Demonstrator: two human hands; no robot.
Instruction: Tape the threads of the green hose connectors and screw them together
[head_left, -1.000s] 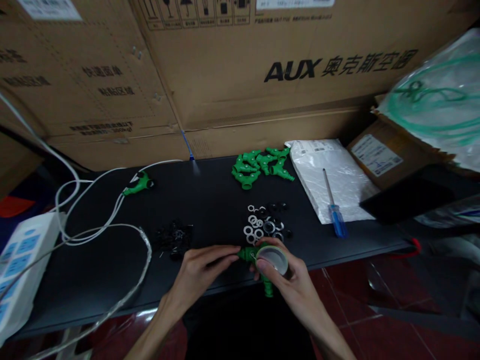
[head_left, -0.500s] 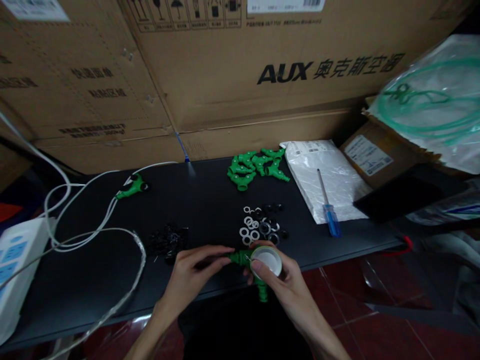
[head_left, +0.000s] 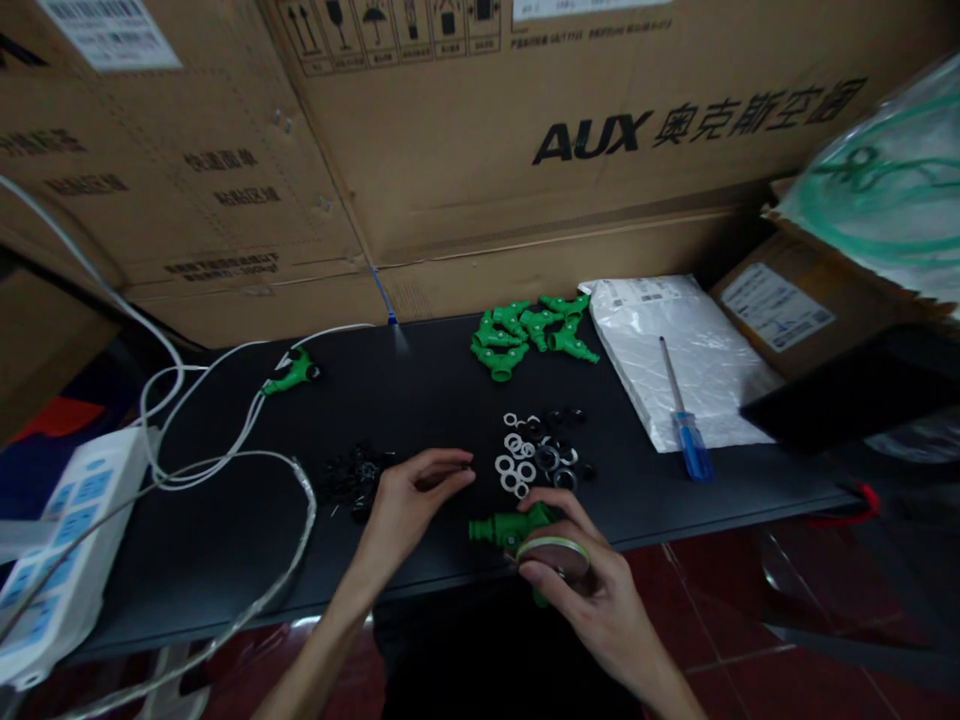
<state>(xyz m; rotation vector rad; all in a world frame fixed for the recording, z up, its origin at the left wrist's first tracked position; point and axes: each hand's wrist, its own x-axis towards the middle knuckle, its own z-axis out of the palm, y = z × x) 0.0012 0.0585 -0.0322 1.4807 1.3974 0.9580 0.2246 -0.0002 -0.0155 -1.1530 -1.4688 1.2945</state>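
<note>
My right hand [head_left: 592,590] grips a green plastic hose fitting [head_left: 501,527] together with a small round roll of tape [head_left: 553,550], at the front edge of the black table [head_left: 420,400]. My left hand [head_left: 411,497] hovers just left of the fitting and does not touch it. Its thumb and fingertips are pinched together, and I see nothing between them. It is nearest to a scatter of white and black rings [head_left: 536,453] on its right and a heap of small black parts [head_left: 354,475] on its left.
A pile of green fittings [head_left: 529,330] lies at the back of the table. A blue-handled screwdriver [head_left: 684,425] rests on a white plastic bag [head_left: 675,345] at the right. White cables with another green fitting [head_left: 292,372] and a power strip [head_left: 64,530] are at the left. Cardboard boxes [head_left: 487,150] stand behind.
My left hand has let go of the green fitting and drawn back up and to the left. My right hand has lowered the fitting and roll slightly toward me.
</note>
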